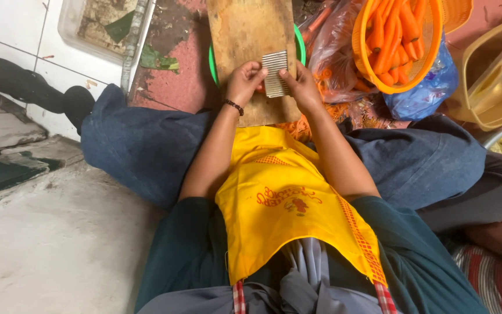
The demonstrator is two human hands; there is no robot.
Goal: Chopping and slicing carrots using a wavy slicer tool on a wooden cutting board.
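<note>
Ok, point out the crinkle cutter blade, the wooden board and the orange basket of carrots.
crinkle cutter blade [275, 74], head view, middle of the ridged metal.
wooden board [250, 29], head view, bare upper surface.
orange basket [360, 55], head view, left rim.

Two plastic bags by the basket — clear bag [335, 55], blue bag [428, 90].

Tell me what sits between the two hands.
Head view: a ridged metal blade, gripped by left hand and right hand over the wooden board.
</note>
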